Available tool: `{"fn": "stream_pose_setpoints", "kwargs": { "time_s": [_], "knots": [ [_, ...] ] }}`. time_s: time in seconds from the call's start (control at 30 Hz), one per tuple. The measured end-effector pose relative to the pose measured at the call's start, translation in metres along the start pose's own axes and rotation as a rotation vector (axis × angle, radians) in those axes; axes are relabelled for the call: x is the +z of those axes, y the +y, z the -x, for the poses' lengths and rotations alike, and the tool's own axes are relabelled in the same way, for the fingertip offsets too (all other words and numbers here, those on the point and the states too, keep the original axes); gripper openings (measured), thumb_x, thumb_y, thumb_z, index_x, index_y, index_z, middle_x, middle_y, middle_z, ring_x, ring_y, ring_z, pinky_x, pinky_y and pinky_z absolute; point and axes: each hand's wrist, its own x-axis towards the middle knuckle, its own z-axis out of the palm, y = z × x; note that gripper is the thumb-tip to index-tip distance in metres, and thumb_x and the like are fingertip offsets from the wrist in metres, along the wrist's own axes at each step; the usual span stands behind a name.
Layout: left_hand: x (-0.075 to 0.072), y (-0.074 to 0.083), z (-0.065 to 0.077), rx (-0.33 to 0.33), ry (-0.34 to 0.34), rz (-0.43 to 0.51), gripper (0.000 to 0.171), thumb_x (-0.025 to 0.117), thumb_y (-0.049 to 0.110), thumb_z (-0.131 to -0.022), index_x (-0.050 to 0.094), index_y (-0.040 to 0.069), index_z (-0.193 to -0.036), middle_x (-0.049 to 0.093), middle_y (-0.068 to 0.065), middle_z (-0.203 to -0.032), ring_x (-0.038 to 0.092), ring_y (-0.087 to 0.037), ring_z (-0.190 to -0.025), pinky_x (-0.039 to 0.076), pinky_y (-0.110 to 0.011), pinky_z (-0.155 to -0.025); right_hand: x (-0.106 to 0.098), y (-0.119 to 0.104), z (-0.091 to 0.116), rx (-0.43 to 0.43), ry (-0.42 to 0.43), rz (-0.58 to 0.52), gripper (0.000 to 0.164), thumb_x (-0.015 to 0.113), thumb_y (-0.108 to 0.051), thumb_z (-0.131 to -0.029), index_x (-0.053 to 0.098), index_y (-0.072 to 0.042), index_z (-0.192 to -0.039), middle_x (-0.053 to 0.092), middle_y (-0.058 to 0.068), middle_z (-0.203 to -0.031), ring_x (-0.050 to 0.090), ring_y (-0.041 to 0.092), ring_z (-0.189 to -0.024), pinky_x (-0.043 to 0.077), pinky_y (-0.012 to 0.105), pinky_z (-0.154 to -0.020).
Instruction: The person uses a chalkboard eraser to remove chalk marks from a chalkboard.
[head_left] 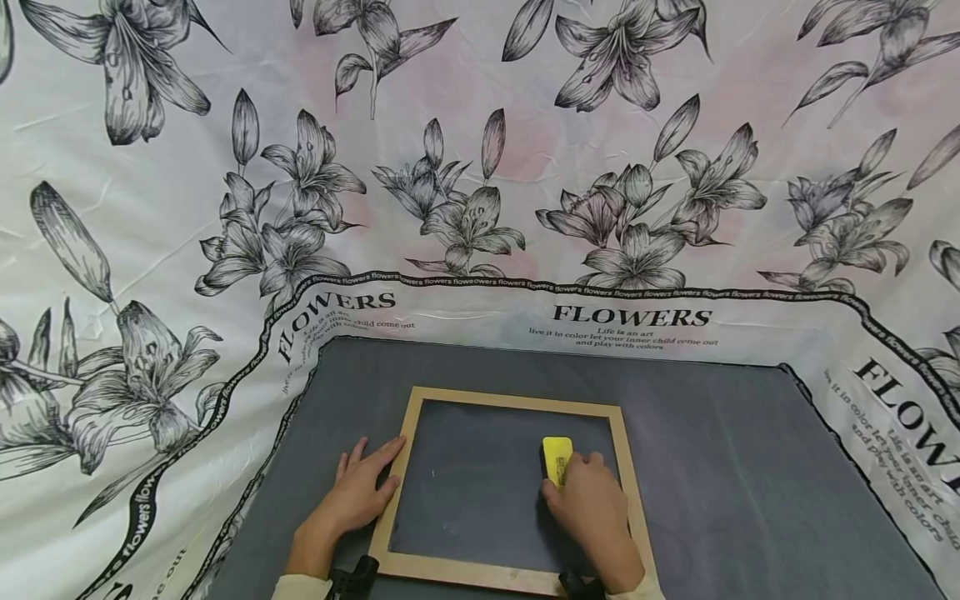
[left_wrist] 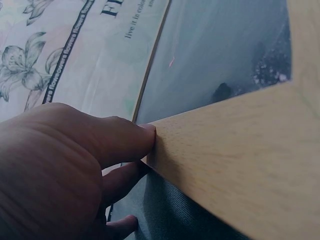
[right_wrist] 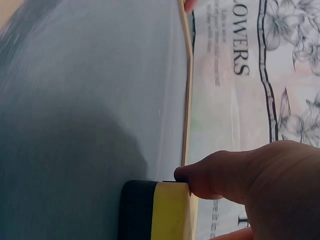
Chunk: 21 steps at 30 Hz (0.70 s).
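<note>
A: Where is the yellow eraser (head_left: 557, 457)?

B: At the right part of the dark board (head_left: 480, 492), with its black side facing the board.

A: How would it feel?

B: Probably light, with a soft black side and a stiffer yellow back. The long yellow sides look best for holding.

A: Who has it?

B: The person's right hand (head_left: 592, 504) pinches it. The thumb shows plainly, but some fingers are hidden.

A: And the left hand (head_left: 358, 492)?

B: It is at the board's left edge, well apart from the other hand. Its fingers are spread, and the tips touch the wooden frame (head_left: 517, 402).

A: Is the frame strong?

B: It looks stiff and smooth, so the board might slide if pushed. Its sides seem good to hold.

A: Any boxes or cups?

B: None shows. A gray mat (head_left: 720, 467) is under the board, and a flower cloth (head_left: 450, 312) lies past its far side.
</note>
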Motion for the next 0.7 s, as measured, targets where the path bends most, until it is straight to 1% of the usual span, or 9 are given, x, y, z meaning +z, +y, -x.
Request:
{"fn": "stream_pose_setpoints", "kwargs": {
  "time_s": [0.2, 0.43, 0.7],
  "knots": [
    [0.001, 0.000, -0.002, -0.001, 0.002, 0.007, 0.064, 0.065, 0.014, -0.098, 0.040, 0.018, -0.156, 0.041, -0.007, -0.159, 0.008, -0.051, -0.152, 0.000, -0.076, -0.113, 0.006, -0.018, 0.000, -0.016, 0.012, 0.019, 0.061, 0.074, -0.044, -0.082, 0.065, 0.006, -0.117, 0.056, 0.015, -0.090, 0.056, 0.025, -0.067, 0.049, 0.045, -0.051],
    [0.002, 0.000, -0.002, -0.004, 0.008, 0.001, 0.064, 0.065, 0.014, -0.097, 0.040, 0.019, -0.156, 0.041, -0.007, -0.159, 0.009, -0.051, -0.152, 0.000, -0.076, -0.114, 0.013, -0.039, -0.001, -0.025, -0.013, 0.028, 0.065, 0.075, -0.047, -0.082, 0.065, 0.004, -0.121, 0.058, 0.016, -0.097, 0.058, 0.024, -0.073, 0.053, 0.045, -0.058],
    [0.002, 0.002, -0.001, -0.008, 0.009, 0.006, 0.063, 0.065, 0.014, -0.097, 0.041, 0.018, -0.155, 0.041, -0.007, -0.159, 0.009, -0.051, -0.152, 0.000, -0.075, -0.114, 0.019, -0.063, -0.001, -0.064, -0.016, 0.033, 0.067, 0.076, -0.049, -0.082, 0.065, 0.004, -0.120, 0.059, 0.015, -0.100, 0.059, 0.024, -0.075, 0.054, 0.045, -0.062]
  ]
}}
